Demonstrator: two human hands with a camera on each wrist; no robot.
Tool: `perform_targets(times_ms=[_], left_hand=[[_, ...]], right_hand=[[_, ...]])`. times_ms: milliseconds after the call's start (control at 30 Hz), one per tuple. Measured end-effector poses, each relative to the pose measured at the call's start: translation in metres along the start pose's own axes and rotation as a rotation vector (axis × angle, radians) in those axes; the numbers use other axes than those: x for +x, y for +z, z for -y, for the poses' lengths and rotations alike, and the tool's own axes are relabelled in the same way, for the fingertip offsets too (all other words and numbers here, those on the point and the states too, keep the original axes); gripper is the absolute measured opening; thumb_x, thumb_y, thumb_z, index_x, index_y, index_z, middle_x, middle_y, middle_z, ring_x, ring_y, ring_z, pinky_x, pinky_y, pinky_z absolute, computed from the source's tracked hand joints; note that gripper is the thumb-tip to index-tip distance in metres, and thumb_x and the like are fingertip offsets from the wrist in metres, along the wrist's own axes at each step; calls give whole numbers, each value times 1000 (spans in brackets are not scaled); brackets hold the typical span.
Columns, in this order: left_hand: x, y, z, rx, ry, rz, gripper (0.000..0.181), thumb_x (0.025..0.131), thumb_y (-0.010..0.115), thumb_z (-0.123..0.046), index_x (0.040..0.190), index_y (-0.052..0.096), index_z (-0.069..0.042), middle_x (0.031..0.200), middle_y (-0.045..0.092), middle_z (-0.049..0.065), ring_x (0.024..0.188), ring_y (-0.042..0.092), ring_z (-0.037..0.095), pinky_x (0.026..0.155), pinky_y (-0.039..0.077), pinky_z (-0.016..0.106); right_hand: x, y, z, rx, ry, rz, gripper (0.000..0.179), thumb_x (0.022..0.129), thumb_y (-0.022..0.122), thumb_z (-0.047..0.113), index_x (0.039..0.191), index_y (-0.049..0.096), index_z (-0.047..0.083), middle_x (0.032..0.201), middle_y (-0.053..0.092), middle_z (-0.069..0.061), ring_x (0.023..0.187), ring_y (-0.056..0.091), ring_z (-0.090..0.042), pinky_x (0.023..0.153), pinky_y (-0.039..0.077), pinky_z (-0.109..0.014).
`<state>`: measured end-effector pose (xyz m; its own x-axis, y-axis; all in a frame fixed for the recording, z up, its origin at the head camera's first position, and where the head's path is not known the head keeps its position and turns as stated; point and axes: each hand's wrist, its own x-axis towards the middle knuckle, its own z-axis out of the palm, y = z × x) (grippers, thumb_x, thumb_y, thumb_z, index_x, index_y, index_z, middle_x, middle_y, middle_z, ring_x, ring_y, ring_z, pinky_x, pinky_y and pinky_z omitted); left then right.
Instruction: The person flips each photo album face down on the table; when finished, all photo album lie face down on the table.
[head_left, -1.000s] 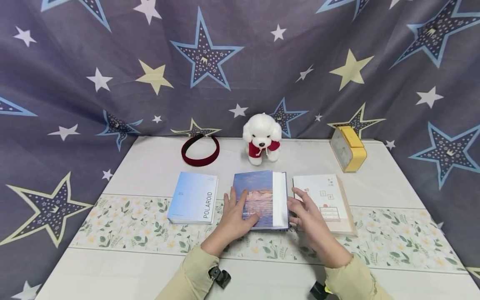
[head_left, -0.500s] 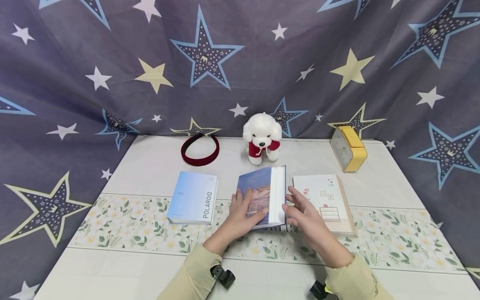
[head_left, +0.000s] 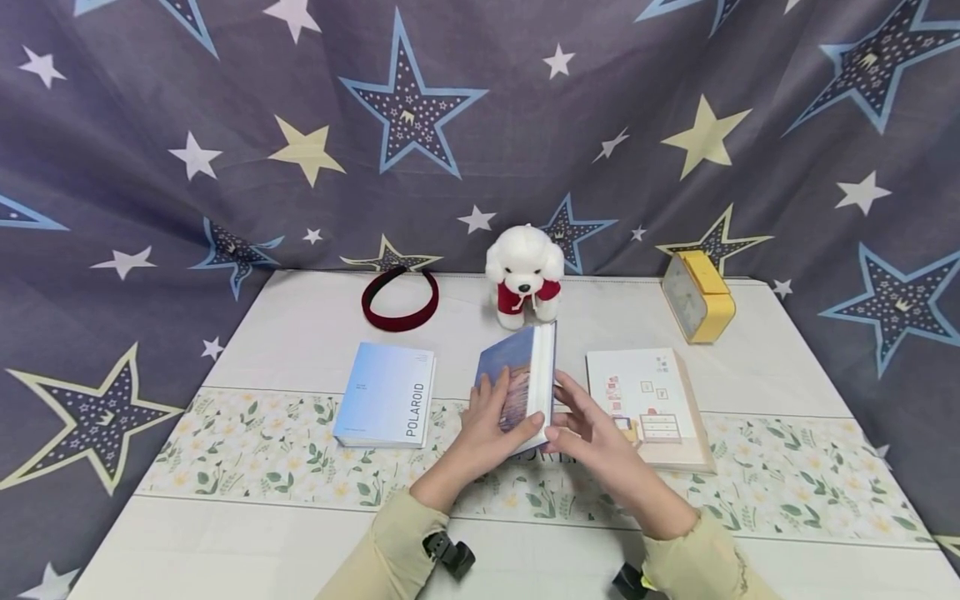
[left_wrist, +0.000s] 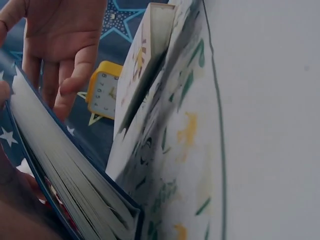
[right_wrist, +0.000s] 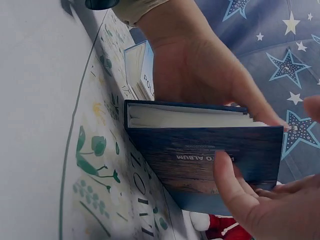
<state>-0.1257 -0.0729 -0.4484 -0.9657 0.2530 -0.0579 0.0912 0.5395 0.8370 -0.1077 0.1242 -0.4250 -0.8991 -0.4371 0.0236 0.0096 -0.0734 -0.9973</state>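
A blue photo album (head_left: 507, 354) with a sea picture on its cover stands tilted over the middle of the table, its right edge raised. My left hand (head_left: 480, 427) grips it, fingers across the front cover and thumb over the page edge. Beside the raised edge, my right hand (head_left: 600, 442) has its fingers loosely extended against the back cover. In the right wrist view, the words PHOTO ALBUM show on the cover (right_wrist: 200, 157) that faces this hand. The left wrist view shows the album's white pages (left_wrist: 70, 160) between the two covers.
To the left lies a light blue POLAROID album (head_left: 386, 396); to the right, a white illustrated book (head_left: 645, 408). Behind are a dark red headband (head_left: 401, 322), a white toy dog (head_left: 523, 258) and a yellow clock (head_left: 708, 300). A star-patterned curtain (head_left: 480, 50) borders the table.
The photo album has gone from nearly flat to tilted, its right edge rising and shifting left. My right hand has followed it left; the left hand has kept hold of the cover.
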Motion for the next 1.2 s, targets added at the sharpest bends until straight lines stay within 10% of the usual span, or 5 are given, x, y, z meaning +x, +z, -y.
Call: perform_targets(times_ms=[433, 700, 1200], left_hand=[[1, -12, -11, -101, -80, 101, 115, 75, 61, -76, 158, 1, -23, 159, -10, 25, 143, -11, 48, 104, 8, 76], [3, -25, -10, -358, -159, 178, 110, 79, 73, -49, 157, -2, -31, 161, -16, 11, 146, -14, 33, 111, 3, 67], [5, -34, -7, -600, -72, 212, 104, 78, 66, -25, 157, -1, -32, 163, -3, 6, 148, -3, 26, 111, 0, 65]], right_hand=[[1, 7, -1, -70, -45, 122, 93, 91, 66, 8, 158, 2, 16, 161, 6, -20, 132, 38, -43, 94, 50, -35], [6, 12, -4, -139, -82, 165, 95, 90, 68, 5, 159, 5, 23, 163, 4, -12, 127, 46, -33, 93, 51, -40], [12, 22, -21, -238, -67, 169, 96, 89, 72, 12, 158, 7, 29, 162, 14, -9, 130, 46, -35, 93, 49, -51]])
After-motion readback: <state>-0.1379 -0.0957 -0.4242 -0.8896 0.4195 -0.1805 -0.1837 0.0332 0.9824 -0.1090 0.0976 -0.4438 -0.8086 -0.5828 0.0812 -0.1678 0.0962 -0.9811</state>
